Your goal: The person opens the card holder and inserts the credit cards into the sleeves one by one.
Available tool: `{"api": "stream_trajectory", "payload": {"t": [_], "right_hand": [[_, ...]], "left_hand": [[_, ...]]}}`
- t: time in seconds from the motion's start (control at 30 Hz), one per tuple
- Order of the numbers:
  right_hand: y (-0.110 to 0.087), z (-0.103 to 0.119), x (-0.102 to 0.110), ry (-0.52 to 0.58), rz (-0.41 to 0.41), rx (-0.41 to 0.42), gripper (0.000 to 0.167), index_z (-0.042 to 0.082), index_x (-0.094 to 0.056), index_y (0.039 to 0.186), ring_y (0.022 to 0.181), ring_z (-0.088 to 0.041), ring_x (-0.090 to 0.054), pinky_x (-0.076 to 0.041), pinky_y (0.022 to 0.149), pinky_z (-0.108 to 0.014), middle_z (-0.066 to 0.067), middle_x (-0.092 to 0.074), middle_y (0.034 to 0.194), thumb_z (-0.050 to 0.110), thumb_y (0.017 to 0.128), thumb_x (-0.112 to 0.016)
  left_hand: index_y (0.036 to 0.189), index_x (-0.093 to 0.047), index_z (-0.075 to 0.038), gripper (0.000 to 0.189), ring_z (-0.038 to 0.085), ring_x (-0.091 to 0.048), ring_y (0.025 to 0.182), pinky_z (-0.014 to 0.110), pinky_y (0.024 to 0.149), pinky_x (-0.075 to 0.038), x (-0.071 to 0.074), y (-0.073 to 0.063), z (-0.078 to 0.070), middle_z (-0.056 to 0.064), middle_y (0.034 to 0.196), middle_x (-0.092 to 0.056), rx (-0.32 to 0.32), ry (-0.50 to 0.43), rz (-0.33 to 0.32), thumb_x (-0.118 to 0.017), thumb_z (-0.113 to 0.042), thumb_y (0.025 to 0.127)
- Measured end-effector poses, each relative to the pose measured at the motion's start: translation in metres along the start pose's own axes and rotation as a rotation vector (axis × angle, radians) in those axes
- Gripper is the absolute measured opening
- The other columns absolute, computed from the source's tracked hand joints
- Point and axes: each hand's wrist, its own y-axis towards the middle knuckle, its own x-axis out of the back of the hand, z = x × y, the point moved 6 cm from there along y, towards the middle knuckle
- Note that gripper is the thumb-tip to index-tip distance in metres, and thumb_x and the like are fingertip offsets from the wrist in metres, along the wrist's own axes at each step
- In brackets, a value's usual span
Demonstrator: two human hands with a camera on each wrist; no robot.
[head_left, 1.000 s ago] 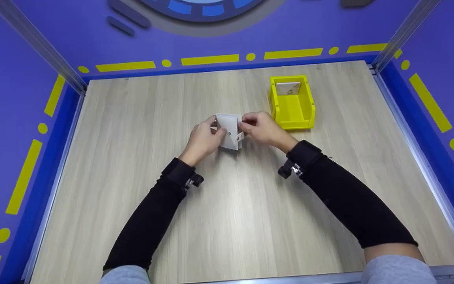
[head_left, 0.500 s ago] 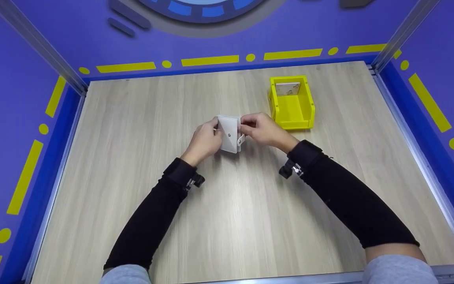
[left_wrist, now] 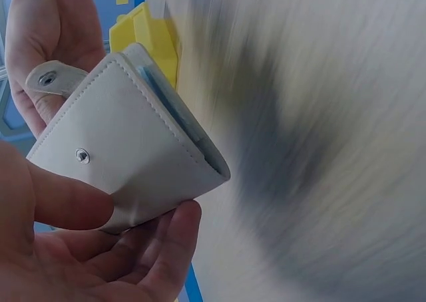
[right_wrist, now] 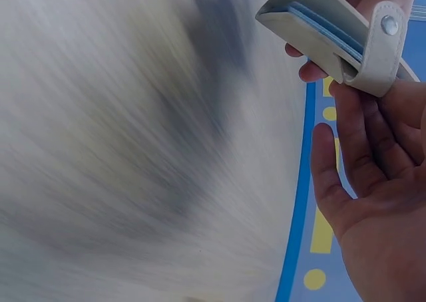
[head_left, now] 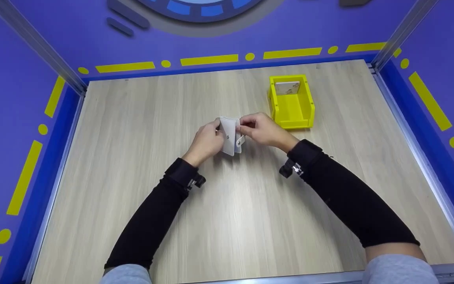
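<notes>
A small white wallet [head_left: 227, 138] with stitched edges is held upright above the table between both hands. My left hand [head_left: 204, 141] grips it along the spine, the thumb on the front cover beside a metal snap stud [left_wrist: 82, 155]. At the opposite edge, my right hand [head_left: 265, 129] pinches the back cover near the top. The closing strap [left_wrist: 56, 78] hangs unfastened, its snap button [right_wrist: 389, 25] showing in the right wrist view. Between the slightly parted covers, light-blue inner sleeves [right_wrist: 326, 29] are visible. The right fingertips are partly hidden behind the wallet.
A yellow open-front bin [head_left: 292, 110] stands just beyond my right hand, with a white patterned card-like piece [head_left: 287, 88] leaning on its back wall. The wooden tabletop [head_left: 227, 221] is bordered by blue-purple panels [head_left: 73, 31] and metal rails.
The wallet has shifted slightly right and toward me, and its covers have parted more. My left hand has moved with it, a little to the right; the right hand has barely moved.
</notes>
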Motion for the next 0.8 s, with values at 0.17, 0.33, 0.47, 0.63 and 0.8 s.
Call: {"api": "stream_trajectory", "payload": {"t": [0.17,0.33,0.47,0.63,0.8], "right_hand": [[-0.0007,-0.0004,-0.001,-0.021,-0.002,0.002,0.017,0.006,-0.077,0.101,0.083,-0.016,-0.058,-0.048,0.075,-0.025,0.002,-0.065,0.085,0.018,0.109,-0.068],[-0.0006,-0.0006,-0.001,-0.011,-0.003,0.009,0.017,0.005,-0.079,0.102,0.085,-0.016,-0.06,-0.048,0.077,-0.025,-0.002,-0.07,0.089,0.019,0.108,-0.07],[-0.0006,-0.003,0.0,-0.01,-0.005,0.006,0.017,0.004,-0.081,0.104,0.086,-0.016,-0.061,-0.05,0.078,-0.025,-0.006,-0.075,0.094,0.017,0.108,-0.071],[-0.0005,-0.0053,0.0003,-0.026,-0.007,0.007,0.017,0.004,-0.082,0.102,0.083,-0.015,-0.06,-0.049,0.076,-0.024,-0.007,-0.076,0.092,0.017,0.107,-0.072],[-0.0013,-0.0042,0.0,-0.034,-0.001,0.014,0.017,0.005,-0.083,0.101,0.081,-0.015,-0.058,-0.046,0.073,-0.024,-0.006,-0.074,0.089,0.018,0.107,-0.073]], "left_hand": [[0.169,-0.039,-0.006,0.06,0.028,-0.061,0.135,0.043,0.108,-0.054,-0.0022,0.0001,0.0011,0.016,0.171,-0.049,0.006,0.001,0.009,-0.048,-0.017,0.111],[0.169,-0.04,-0.004,0.06,0.029,-0.06,0.137,0.045,0.115,-0.052,-0.0038,0.0008,0.0003,0.018,0.171,-0.048,-0.009,0.012,0.009,-0.047,-0.017,0.11],[0.169,-0.041,-0.005,0.061,0.028,-0.06,0.137,0.046,0.117,-0.051,-0.0048,0.0007,0.0,0.018,0.17,-0.049,-0.014,0.007,0.015,-0.048,-0.018,0.11],[0.167,-0.044,-0.005,0.059,0.029,-0.062,0.13,0.046,0.11,-0.054,-0.0059,0.0009,0.0001,0.018,0.164,-0.057,-0.025,0.027,0.02,-0.048,-0.017,0.11],[0.165,-0.047,-0.003,0.058,0.03,-0.063,0.128,0.047,0.11,-0.054,-0.0073,0.0017,0.0003,0.02,0.16,-0.06,-0.037,0.039,0.026,-0.048,-0.018,0.109]]}}
